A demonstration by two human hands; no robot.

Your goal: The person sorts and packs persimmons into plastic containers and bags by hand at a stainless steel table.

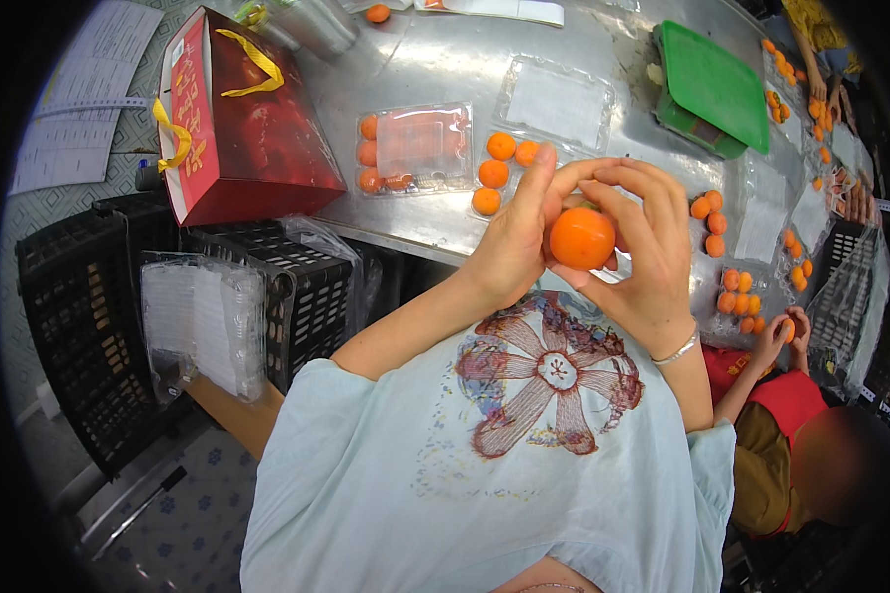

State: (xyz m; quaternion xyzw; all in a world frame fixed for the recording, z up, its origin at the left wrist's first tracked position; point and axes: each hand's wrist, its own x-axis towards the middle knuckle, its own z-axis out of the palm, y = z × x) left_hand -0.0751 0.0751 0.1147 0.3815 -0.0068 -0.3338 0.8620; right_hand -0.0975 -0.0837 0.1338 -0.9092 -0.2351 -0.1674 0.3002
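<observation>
Between both hands, above the table's near edge, is an orange citrus fruit (582, 238). My right hand (641, 237) curls around its right side, thumb below it. My left hand (515, 230) touches it from the left with the thumb raised; how firmly each hand grips is partly hidden. Just behind my left hand lies an open clear plastic clamshell with several fruits (493, 173) in its near half and a white pad in its lid (556, 104). To the left of it sits a closed clamshell (423, 147) filled with the same fruit.
A red gift bag (252, 141) with yellow handles stands at the table's left. Black plastic crates (308, 296) and stacked clamshells (208, 319) are below it. A green-lidded box (716, 89) stands back right. Co-workers handle fruit on the right, one in a red vest (786, 404) close by.
</observation>
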